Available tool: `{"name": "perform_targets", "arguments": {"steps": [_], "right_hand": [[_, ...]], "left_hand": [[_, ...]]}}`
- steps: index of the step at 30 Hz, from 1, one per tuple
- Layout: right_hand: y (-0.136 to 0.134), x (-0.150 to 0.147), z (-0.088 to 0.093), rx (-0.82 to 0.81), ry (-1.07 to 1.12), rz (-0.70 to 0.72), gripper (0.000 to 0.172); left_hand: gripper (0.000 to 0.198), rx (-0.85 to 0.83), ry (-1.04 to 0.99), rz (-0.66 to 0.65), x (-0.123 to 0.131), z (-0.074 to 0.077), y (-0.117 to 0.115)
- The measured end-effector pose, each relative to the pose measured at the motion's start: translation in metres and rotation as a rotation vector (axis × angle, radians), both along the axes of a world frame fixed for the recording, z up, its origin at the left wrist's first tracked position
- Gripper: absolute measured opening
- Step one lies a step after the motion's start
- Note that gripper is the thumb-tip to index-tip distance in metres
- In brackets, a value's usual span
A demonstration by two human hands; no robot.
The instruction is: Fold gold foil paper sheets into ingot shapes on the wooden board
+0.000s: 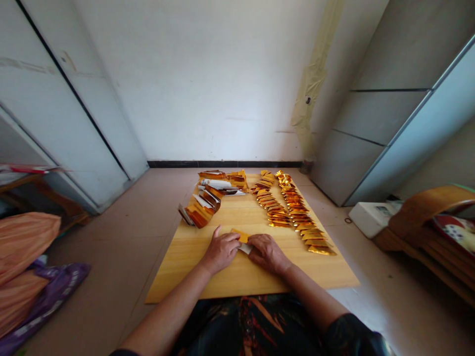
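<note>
A sheet of gold foil paper (240,234) with a pale underside lies on the wooden board, partly covered by my fingers. My left hand (221,251) is closed on the paper's left side, its thumb raised. On the right side my right hand (267,252) presses and pinches the same paper, fingers bent over it. Past my left hand lie stacks of flat gold paper (202,210), some showing white backs. Beyond my right hand, folded gold paper pieces (272,210) overlap in a row, and a second row of shiny folded pieces (302,212) runs beside it.
The wooden board (185,267) is right before my lap. A white wall (222,89) stands behind it, with a grey fridge (356,143) to the right. A wooden seat (426,232) and white box (371,217) are at right; orange and purple bags (48,291) lie at left.
</note>
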State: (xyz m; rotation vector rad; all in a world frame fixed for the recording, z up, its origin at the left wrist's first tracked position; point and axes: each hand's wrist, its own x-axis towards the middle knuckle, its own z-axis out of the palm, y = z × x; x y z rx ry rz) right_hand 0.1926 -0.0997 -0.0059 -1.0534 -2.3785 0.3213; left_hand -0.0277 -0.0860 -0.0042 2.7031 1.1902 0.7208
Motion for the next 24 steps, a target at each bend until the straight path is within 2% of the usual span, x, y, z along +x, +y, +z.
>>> {"name": "perform_targets", "arguments": {"steps": [3,5,14,19,24], "right_hand": [[0.003,-0.003,-0.003,0.002,0.039,-0.018,0.013],[0.005,-0.005,-0.005,0.023,0.04,-0.03,0.006],[0.009,-0.004,-0.008,0.059,0.069,-0.048,0.008],[0.007,-0.005,-0.01,0.111,0.004,-0.035,0.013],[0.011,-0.007,-0.013,0.098,0.015,-0.087,0.013]], "left_hand": [[0.021,-0.026,0.006,-0.005,-0.001,0.002,-0.002],[0.019,-0.042,0.013,-0.01,-0.002,0.004,-0.003],[0.016,-0.045,0.022,0.004,0.002,0.008,-0.006],[0.017,-0.01,0.02,-0.006,0.002,0.006,-0.007],[0.018,0.013,0.013,-0.015,0.001,0.006,-0.008]]}}
